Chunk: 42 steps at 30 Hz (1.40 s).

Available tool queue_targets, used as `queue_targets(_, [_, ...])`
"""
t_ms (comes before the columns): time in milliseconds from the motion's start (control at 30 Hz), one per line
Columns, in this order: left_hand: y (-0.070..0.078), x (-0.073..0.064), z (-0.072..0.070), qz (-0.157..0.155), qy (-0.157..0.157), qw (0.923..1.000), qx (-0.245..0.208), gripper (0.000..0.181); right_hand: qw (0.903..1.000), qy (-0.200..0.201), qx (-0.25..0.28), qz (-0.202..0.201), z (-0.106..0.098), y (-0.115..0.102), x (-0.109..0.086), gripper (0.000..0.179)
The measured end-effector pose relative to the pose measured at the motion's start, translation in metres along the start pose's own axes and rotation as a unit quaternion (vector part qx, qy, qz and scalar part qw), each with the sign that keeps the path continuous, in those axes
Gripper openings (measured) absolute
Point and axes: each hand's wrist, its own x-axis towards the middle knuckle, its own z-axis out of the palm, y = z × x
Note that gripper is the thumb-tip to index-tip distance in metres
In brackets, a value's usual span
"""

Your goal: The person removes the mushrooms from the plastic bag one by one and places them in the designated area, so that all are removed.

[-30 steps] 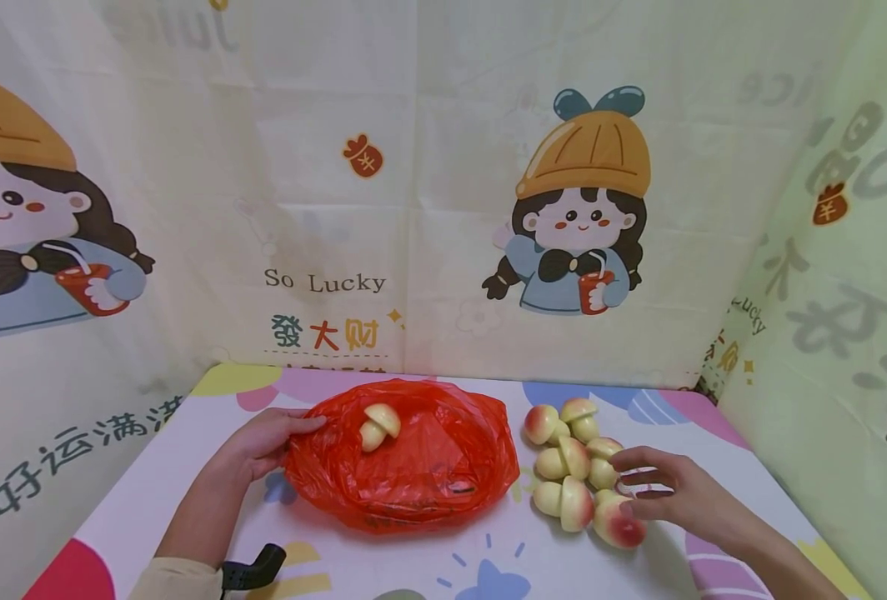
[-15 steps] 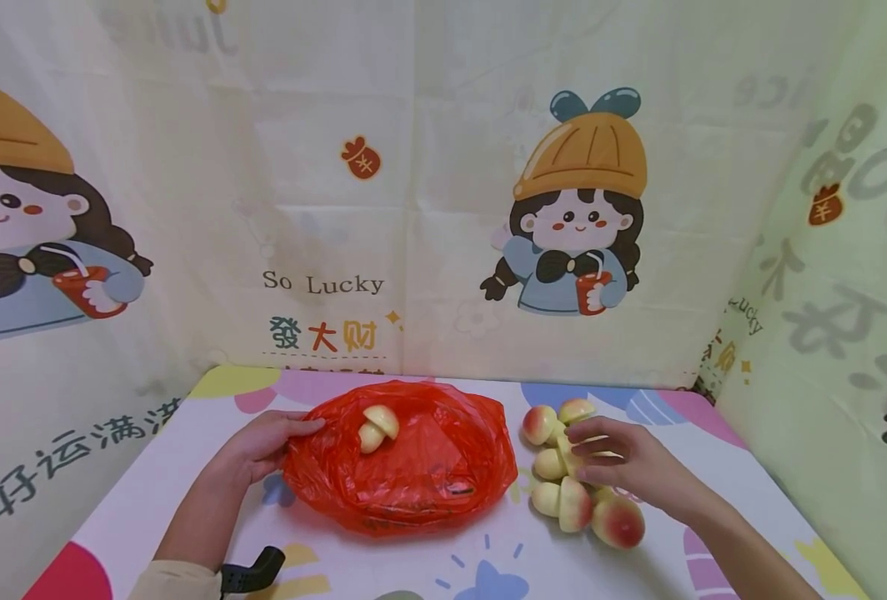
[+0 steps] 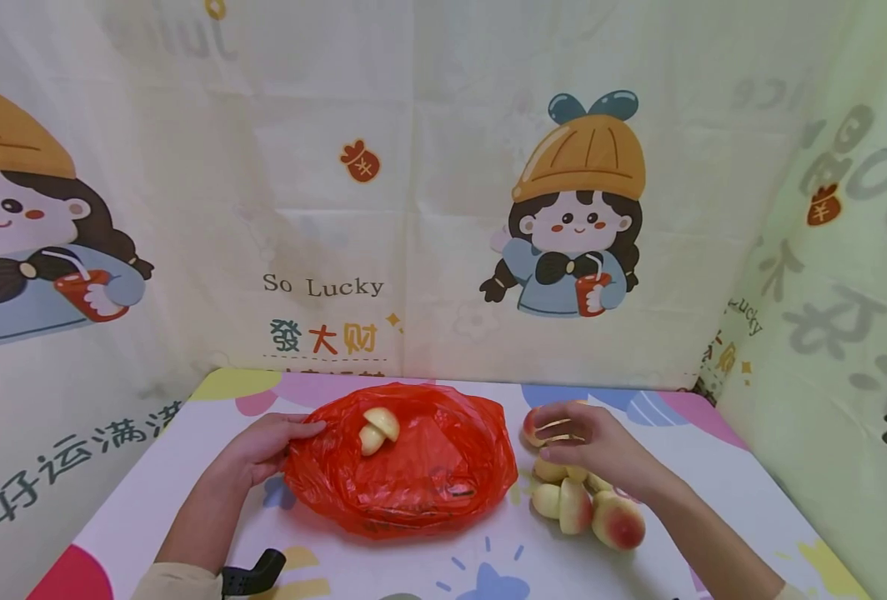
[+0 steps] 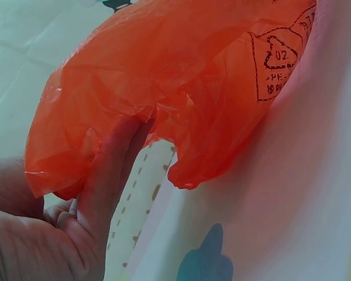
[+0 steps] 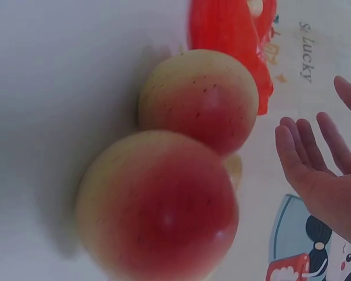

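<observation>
A red plastic bag (image 3: 398, 527) lies with its mouth spread on the table. My left hand (image 3: 263, 446) pinches its left rim, thumb over the edge and fingers underneath; in the left wrist view those fingers (image 4: 114, 161) reach under the film. Inside the bag, toward the left, rests one pale toy mushroom (image 3: 380, 423). To the right of the bag several more toy mushrooms (image 3: 573, 507) with red-blushed caps sit in a cluster. My right hand (image 3: 593, 446) hovers over the far part of that cluster, fingers spread and loosely bent, hiding some of them. Two caps (image 5: 164, 205) loom large in the right wrist view.
A patterned cloth covers the table (image 3: 383, 575), and printed curtains (image 3: 451, 208) stand behind it and on both sides. A black strap piece (image 3: 254, 572) sits at my left wrist by the sleeve.
My right hand has moved left and farther from me, from beside the nearer right mushrooms to over the far ones. The left hand and bag have stayed in place.
</observation>
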Motion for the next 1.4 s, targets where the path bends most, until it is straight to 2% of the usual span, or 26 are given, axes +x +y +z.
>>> queue_targets(367, [-0.001, 0.003, 0.003, 0.001, 0.004, 1.0, -0.002, 0.054, 0.9992, -0.011, 0.036, 0.008, 0.019, -0.017, 0.028, 0.045])
queue_targets(533, [0.001, 0.003, 0.004, 0.001, 0.002, 1.0, -0.004, 0.054, 0.9995, -0.006, 0.028, 0.017, 0.03, -0.024, 0.042, 0.041])
queue_targets(867, [0.003, 0.002, 0.003, 0.003, 0.001, 1.0, -0.004, 0.053, 0.9991, -0.026, 0.023, -0.022, 0.049, -0.039, 0.075, 0.034])
queue_targets(1400, [-0.003, 0.003, 0.0, -0.005, 0.002, 1.0, 0.0, 0.053, 0.9968, -0.061, 0.029, -0.043, 0.083, -0.058, 0.114, 0.037])
